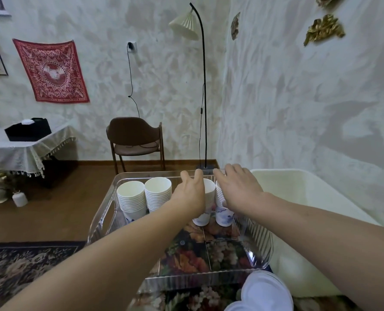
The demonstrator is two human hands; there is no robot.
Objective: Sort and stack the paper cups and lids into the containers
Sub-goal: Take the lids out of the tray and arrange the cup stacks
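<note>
A clear ribbed plastic container (257, 241) stands on a flowered cloth and holds several stacks of white paper cups along its far side. Two stacks (132, 198) (158, 191) stand at the left, untouched. My left hand (189, 194) rests against the left side of the third stack (209, 189), fingers reaching up past its rim. My right hand (238, 189) lies palm down over the fourth stack (224, 216), fingers stretched toward the container's far rim and thumb against the stack's side. White lids (262, 290) lie at the bottom edge, just in front of the container.
A large white bin (303, 182) stands to the right of the container, against the wall. Behind are a floor lamp (203, 86), a brown chair (135, 140) and a cloth-covered side table (25, 149). Vases (19, 198) stand on the floor at left.
</note>
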